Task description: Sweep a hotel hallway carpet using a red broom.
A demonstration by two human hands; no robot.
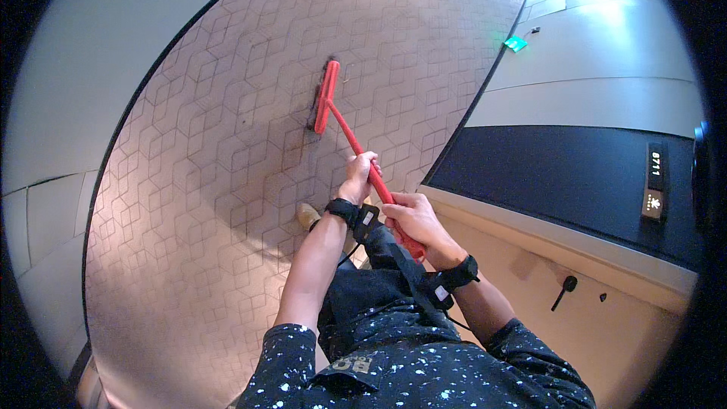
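Note:
A red push broom (326, 96) with dark bristles rests on the patterned carpet (238, 113) in front of me. Its red handle (345, 126) slants from the head back toward my waist. My left hand (362, 173) is wrapped around the middle of the handle. Nearer my body, my right hand (419, 220) grips the upper end, with the thumb lying along it. Just right of the broom head lies a small light scrap (346, 74). Black straps with small devices circle both wrists.
A light panelled wall (113, 68) curves along the left. On the right are a dark wall panel (556, 165) with a sign bearing writing, a tan door (511, 261) with a black lever handle (564, 292), and a glowing green fixture (515, 44) low on the wall.

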